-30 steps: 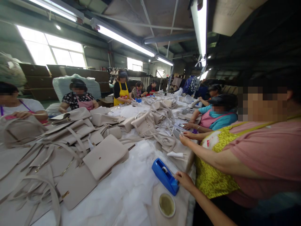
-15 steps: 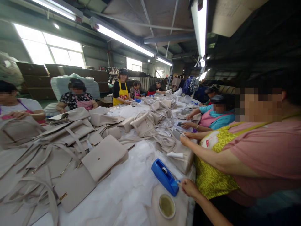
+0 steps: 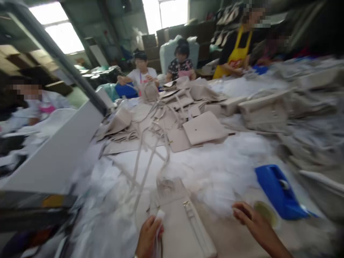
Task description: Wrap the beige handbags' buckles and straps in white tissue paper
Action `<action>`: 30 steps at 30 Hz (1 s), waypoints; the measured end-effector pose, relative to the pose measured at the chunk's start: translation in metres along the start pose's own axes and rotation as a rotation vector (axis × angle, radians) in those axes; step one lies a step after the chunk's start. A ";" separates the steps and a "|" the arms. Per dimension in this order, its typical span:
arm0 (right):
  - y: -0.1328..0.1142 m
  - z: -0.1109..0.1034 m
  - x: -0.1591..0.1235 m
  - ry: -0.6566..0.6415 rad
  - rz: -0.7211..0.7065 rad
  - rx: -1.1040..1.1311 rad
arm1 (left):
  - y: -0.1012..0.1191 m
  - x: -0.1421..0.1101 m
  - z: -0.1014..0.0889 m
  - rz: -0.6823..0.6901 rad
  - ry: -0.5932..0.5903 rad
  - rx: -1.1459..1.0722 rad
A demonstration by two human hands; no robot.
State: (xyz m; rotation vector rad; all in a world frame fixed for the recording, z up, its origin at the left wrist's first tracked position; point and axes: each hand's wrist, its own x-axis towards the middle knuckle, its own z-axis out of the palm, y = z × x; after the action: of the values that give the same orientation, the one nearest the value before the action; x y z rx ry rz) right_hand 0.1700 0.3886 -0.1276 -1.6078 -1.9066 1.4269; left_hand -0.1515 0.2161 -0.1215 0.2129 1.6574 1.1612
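Note:
A beige handbag (image 3: 178,218) lies in front of me, with its buckled side strap (image 3: 193,222) facing up and thin straps trailing away across the table. At its left edge my left hand (image 3: 147,236) is closed around a narrow strap with white wrapping (image 3: 160,215) at its top. My right hand (image 3: 249,218) is in the air to the right of the bag, thumb and fingertips pinched together. Whatever is between those fingers is too small and blurred to make out. Beyond that hand stands a blue tape dispenser (image 3: 282,193), and a round tub (image 3: 264,213) is partly behind the hand.
A heap of beige bags (image 3: 204,127) fills the table's middle, with more bags (image 3: 317,107) at the right. White tissue sheets (image 3: 107,200) cover the near left. A white panel (image 3: 53,161) and grey post (image 3: 61,61) rise at left. Several co-workers sit or stand across the table.
My view has swung left and down, bringing the near bag and my left hand into sight. My right hand has come away from the tape dispenser, toward the bag.

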 end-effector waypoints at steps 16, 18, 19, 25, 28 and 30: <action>-0.141 0.205 -0.007 -0.446 -0.442 0.104 | -0.017 -0.007 -0.029 0.166 0.014 -0.023; -0.142 0.205 -0.007 -0.439 -0.466 0.062 | -0.017 -0.007 -0.033 0.174 -0.020 -0.006; -0.142 0.205 -0.008 -0.436 -0.474 0.041 | -0.017 -0.007 -0.035 0.176 -0.043 -0.001; -0.142 0.212 -0.006 -0.432 -0.416 -0.015 | -0.011 -0.014 -0.042 0.162 -0.111 0.029; -0.140 0.215 0.001 -0.476 -0.302 0.065 | -0.004 -0.019 -0.044 0.206 -0.105 0.111; -0.141 0.216 0.005 -0.523 -0.241 0.111 | 0.001 -0.021 -0.043 0.237 -0.094 0.151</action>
State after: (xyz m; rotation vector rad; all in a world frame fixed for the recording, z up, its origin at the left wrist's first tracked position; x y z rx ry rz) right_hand -0.0716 0.2997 -0.1210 -0.9718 -2.1447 1.9345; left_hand -0.1774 0.1782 -0.1082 0.5642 1.6696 1.1816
